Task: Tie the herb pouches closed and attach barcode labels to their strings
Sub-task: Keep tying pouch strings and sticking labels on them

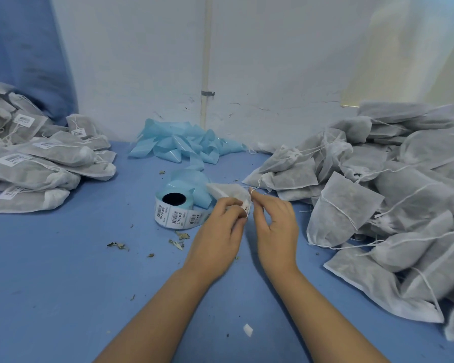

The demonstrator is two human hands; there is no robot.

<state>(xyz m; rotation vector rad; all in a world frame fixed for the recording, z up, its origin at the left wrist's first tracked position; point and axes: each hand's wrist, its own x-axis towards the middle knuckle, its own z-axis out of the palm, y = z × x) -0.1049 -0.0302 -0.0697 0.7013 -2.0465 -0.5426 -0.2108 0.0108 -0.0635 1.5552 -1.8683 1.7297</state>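
Observation:
A grey herb pouch is held up over the middle of the blue table. My left hand pinches its gathered white neck from the left. My right hand pinches the white string at the same neck, thumb and forefinger together, the other fingers loosely curled. Just behind the hands lies the roll of barcode labels, its blue backing strip trailing away. A heap of pouches with trailing strings and no labels in sight lies at the right. A pile of pouches with barcode labels lies at the left.
A tangle of used blue backing paper lies against the white wall at the back. Dried herb crumbs dot the blue table. A small white scrap lies near my right forearm. A blue curtain hangs at the far left.

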